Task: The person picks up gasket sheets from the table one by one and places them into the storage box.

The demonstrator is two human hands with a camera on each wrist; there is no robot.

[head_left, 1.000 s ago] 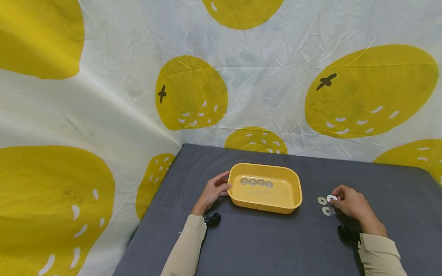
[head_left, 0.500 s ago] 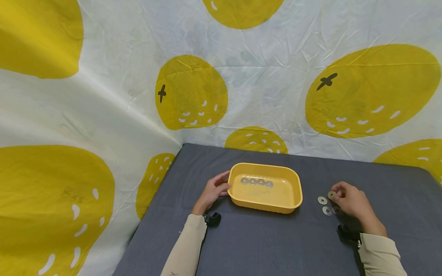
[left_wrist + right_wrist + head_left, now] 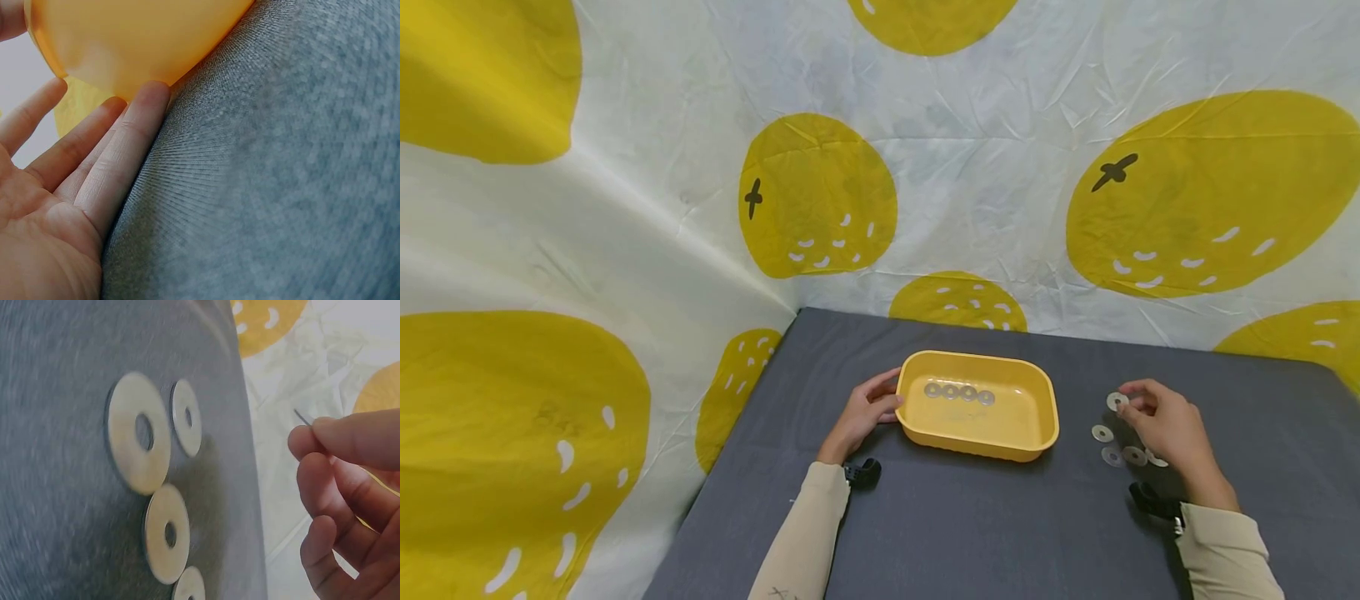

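Note:
A yellow rectangular tray stands on the dark grey cloth, with several flat metal washers in a row on its floor. My left hand rests against the tray's left end. Its straight fingers touch the outer wall in the left wrist view. To the right of the tray, my right hand pinches a washer between thumb and forefinger, raised off the cloth. That washer shows edge-on as a thin line in the right wrist view. Several loose washers lie below this hand, one partly hidden by it.
The table is covered with a grey cloth. White fabric with yellow fruit prints hangs behind it and along the left side. A black wrist camera sits under the left wrist, another at the right.
My right hand has lifted the pinched washer up and away from the others, uncovering loose washers beneath. The left hand and the tray have stayed in place.

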